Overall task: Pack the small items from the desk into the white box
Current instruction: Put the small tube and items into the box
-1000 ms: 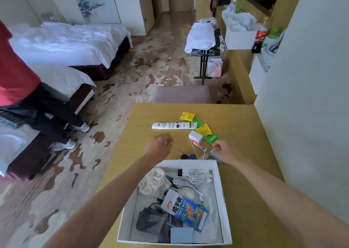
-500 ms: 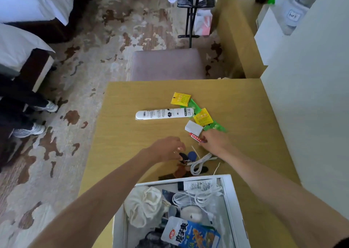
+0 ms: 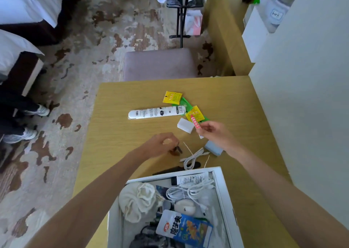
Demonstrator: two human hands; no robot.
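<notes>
The white box [image 3: 222,196] stands at the desk's near edge, holding a cloth pouch, cables, a tube and a blue snack bag. My right hand [image 3: 213,134] pinches a small red-and-white sachet [image 3: 195,122] lifted above the desk. My left hand [image 3: 160,144] is closed on small dark items [image 3: 176,150] at the desk surface. Loose on the desk lie a white cable [image 3: 192,158], a grey-blue block [image 3: 213,148], a white pad [image 3: 185,125], a long white tube [image 3: 156,112], and yellow [image 3: 172,97] and green [image 3: 186,102] sachets.
A white wall [image 3: 302,96] borders the desk [image 3: 117,134] on the right. A padded stool [image 3: 158,63] stands beyond the far edge. Beds and a person's legs [image 3: 17,119] are to the left on the patterned carpet.
My right hand has picked the red-and-white sachet up off the desk. My left hand has closed on the small dark items. The view has tilted down further.
</notes>
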